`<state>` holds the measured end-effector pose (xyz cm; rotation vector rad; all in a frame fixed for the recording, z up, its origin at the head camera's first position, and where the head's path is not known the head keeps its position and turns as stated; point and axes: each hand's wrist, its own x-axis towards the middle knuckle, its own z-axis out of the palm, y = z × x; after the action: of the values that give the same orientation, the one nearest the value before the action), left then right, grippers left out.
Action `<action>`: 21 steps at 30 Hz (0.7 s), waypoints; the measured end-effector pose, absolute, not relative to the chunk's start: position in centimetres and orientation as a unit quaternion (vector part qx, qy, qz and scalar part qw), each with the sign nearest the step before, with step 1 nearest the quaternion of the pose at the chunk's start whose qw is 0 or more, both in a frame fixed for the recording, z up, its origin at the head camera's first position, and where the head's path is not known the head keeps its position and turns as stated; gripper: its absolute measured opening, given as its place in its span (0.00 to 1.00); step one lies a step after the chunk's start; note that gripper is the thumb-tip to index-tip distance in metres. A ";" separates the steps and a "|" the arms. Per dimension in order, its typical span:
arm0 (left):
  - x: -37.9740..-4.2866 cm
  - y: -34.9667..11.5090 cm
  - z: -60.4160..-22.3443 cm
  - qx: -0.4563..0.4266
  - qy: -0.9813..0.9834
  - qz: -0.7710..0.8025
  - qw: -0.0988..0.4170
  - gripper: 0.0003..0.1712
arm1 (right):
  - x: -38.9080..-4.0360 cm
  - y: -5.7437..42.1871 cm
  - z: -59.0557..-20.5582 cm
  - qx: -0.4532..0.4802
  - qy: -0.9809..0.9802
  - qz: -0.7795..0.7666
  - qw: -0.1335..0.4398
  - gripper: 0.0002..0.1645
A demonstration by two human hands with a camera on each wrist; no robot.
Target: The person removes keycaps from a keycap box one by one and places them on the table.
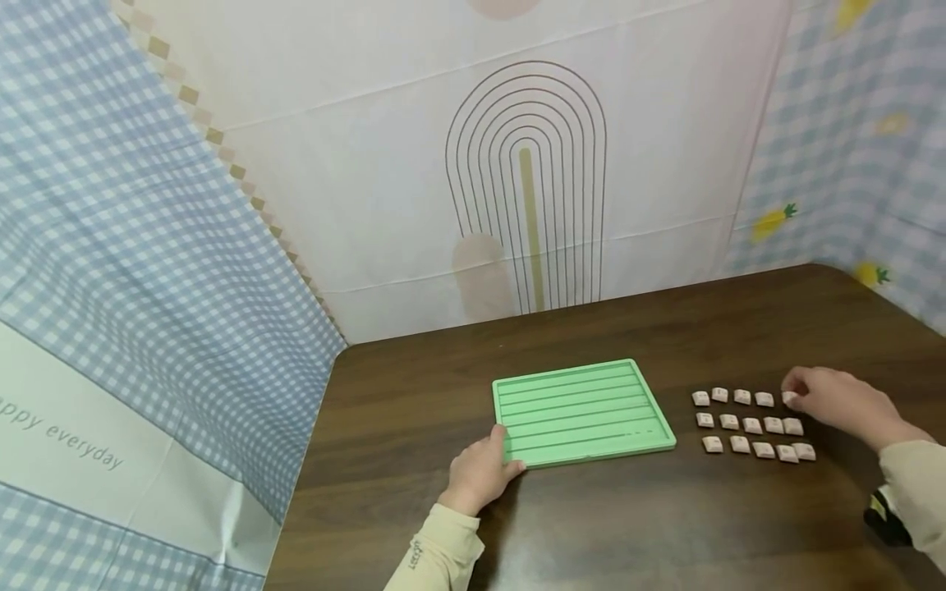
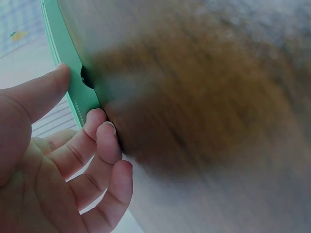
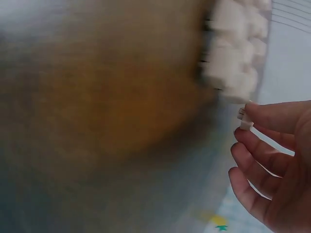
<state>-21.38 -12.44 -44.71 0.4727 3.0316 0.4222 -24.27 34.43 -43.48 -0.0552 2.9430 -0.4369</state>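
Note:
In the head view my left hand (image 1: 476, 474) grips the near left corner of a green tray (image 1: 584, 453) with raised parallel ridges. In the left wrist view the thumb lies along the tray's edge (image 2: 73, 92), and the curled fingers (image 2: 109, 141) meet that edge lower down. Over at the right, my right hand (image 1: 842, 400) pinches a small white keycap (image 1: 790, 400) at the end of the back row. The right wrist view has this keycap (image 3: 246, 124) between thumb and fingertips, the other fingers bent beneath.
Several white keycaps (image 1: 752, 425) lie in three rows to the right of the tray on the dark wooden table (image 1: 591, 533). A dark object (image 1: 887, 517) shows by the right sleeve. Printed cloth (image 1: 384, 164) hangs behind the table and on both sides.

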 end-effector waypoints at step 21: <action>-21.6 -13.3 -45.3 0.144 0.977 0.155 0.020 0.31 | -24.1 30.0 -43.2 -0.085 0.984 -0.154 -0.011 0.25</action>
<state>-21.63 -13.29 -45.28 0.4455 3.0313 0.4806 -24.14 29.97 -43.21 -0.2683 3.1145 -0.4884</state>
